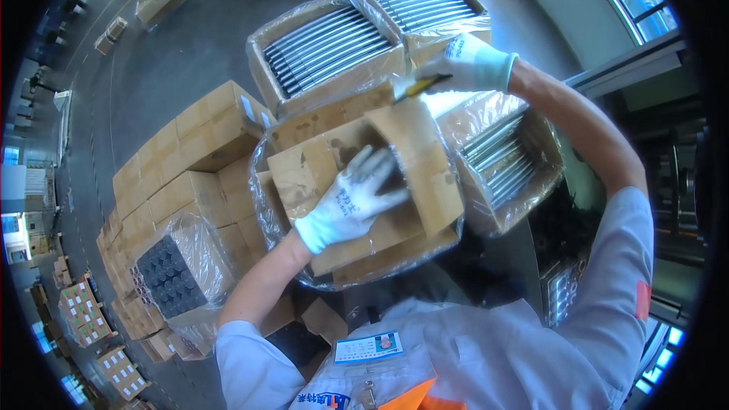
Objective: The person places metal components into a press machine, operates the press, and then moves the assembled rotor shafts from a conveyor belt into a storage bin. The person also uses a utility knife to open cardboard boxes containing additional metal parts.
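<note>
In front of me stands a cardboard box [429, 163] with its flaps raised, set inside a larger carton lined with clear plastic [262, 201]. My left hand [357, 201], in a white glove, lies over the box's opening with its fingers spread, holding nothing. At the box's far right edge my right hand [472, 64], also gloved, is closed around a yellow and black utility knife [424, 86]. The knife points left, close to the upper edge of the cardboard; its tip is blurred, and I cannot tell whether it touches.
Plastic-lined cartons of shiny metal tubes stand beyond the box [326, 49], farther right [425, 6] and at its right side [501, 159]. Stacked brown cartons [182, 133] and a wrapped bundle with dark round ends [171, 277] crowd the left. Machinery [676, 175] borders the right.
</note>
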Tool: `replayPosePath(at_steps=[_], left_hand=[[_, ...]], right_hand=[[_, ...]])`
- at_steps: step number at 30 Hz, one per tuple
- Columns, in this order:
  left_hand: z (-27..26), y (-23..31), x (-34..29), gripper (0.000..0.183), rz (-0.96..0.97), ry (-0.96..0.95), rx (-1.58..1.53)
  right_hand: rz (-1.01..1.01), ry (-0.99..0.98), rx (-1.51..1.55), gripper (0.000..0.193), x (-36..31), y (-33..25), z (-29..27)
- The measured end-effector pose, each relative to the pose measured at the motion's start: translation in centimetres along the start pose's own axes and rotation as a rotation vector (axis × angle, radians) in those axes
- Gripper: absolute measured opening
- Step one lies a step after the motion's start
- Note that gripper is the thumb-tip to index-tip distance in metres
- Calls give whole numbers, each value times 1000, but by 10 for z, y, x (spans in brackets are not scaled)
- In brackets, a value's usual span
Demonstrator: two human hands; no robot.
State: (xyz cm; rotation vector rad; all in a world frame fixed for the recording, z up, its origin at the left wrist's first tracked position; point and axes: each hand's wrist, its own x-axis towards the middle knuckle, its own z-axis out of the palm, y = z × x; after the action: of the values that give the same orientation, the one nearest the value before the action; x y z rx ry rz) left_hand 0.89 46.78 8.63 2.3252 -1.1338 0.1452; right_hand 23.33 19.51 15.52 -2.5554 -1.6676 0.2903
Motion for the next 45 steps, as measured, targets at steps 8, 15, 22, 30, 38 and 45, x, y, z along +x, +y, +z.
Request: replayPosePath(at_steps=[8,15,22,30,38,45], left_hand=[[16,-5,18,47,159,218,-19],[-58,-32,-31,29,-492,431,28],[-36,-27,-64,29,-449,329,-37],[-28,-40,-74,35,-307,279,135],[-28,-40,-77,41,-339,359,157],[-23,-18,-75,44,-472,360,0]], right_hand=[[495,330,-97,32,-70,-49,-81],[171,27,-198,33,-63,-191,4],[37,107,-223,35,-20,-202,49],[323,-330,-117,34,28,-226,22],[331,-159,-248,19,56,-195,-84],[616,385,-202,22,152,-89,47]])
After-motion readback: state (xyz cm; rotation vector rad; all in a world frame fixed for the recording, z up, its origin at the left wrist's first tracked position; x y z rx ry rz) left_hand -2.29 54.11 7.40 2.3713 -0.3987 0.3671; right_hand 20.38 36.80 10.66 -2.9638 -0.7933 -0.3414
